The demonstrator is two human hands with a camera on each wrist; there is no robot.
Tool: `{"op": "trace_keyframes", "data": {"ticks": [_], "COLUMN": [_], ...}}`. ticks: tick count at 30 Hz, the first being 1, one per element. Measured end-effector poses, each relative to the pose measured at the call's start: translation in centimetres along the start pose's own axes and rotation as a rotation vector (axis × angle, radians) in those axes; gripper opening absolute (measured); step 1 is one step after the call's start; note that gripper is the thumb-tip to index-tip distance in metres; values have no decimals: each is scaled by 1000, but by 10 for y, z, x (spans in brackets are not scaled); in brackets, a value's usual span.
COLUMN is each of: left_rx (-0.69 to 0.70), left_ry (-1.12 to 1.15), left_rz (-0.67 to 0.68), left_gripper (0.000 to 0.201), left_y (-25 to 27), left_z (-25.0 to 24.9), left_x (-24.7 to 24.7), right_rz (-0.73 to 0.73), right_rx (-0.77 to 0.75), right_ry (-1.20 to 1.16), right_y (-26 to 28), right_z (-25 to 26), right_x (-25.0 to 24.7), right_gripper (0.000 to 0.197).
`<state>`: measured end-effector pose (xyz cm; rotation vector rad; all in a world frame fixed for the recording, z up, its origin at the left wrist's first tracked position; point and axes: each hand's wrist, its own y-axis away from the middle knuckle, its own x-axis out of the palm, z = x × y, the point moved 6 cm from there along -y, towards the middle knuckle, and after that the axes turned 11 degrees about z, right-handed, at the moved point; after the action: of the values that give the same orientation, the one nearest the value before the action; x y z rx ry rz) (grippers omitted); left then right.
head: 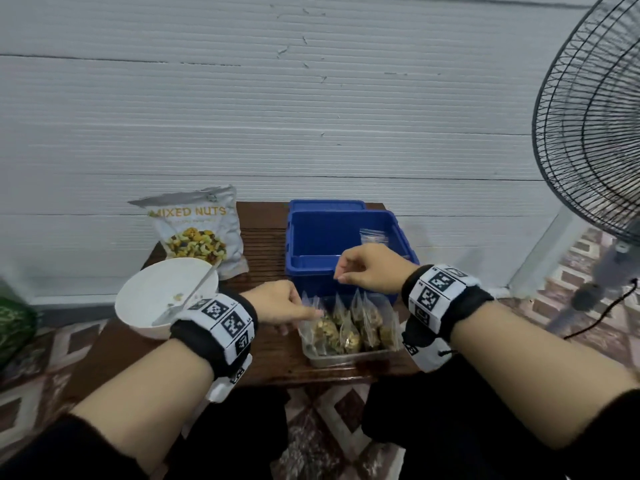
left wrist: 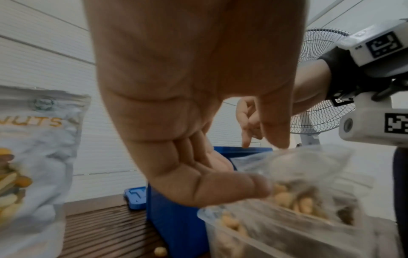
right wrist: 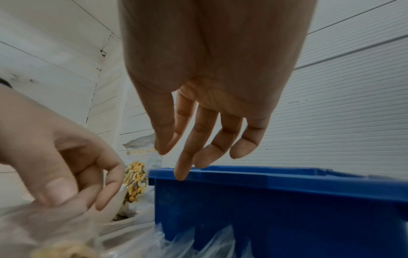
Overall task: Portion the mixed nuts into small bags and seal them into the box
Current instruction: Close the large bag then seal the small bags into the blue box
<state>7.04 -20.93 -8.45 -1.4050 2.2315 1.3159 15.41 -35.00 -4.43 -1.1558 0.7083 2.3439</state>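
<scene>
A dark slatted wooden desk stands against a white ribbed wall on a patterned floor, a standing fan at the right; on it sit the mixed nuts pouch, a white bowl and the open blue box. The left hand touches the filled small bags in a clear tray with loosely curled fingers; the right hand hangs relaxed, empty, above them.

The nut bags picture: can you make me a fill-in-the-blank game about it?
1. The filled small bags stand in a clear ____.
2. The box behind them is coloured ____.
3. The spoon lies in the white ____.
4. The big pouch reads MIXED ____.

Missing words: tray; blue; bowl; NUTS.
</scene>
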Motion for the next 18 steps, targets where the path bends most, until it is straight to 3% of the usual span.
{"op": "trace_keyframes", "data": {"ticks": [3,7,13,18], "left_rx": [29,83,304,385], "left_ry": [-15,80,267,352], "left_rz": [-127,-289,-369,-391], "left_gripper": [24,25,21,28], "left_y": [1,3,6,7], "left_z": [-2,-5,-21,-26], "left_x": [4,-1,-15,-26], "right_rz": [-33,-119,-160,-162], "right_rx": [20,41,41,-34], "right_ry": [-61,-211,-461,-552], "right_y": [0,2,2,2], "right_z": [2,4,-6,-10], "right_x": [11,12,17,24], "right_gripper": [5,10,10,11]}}
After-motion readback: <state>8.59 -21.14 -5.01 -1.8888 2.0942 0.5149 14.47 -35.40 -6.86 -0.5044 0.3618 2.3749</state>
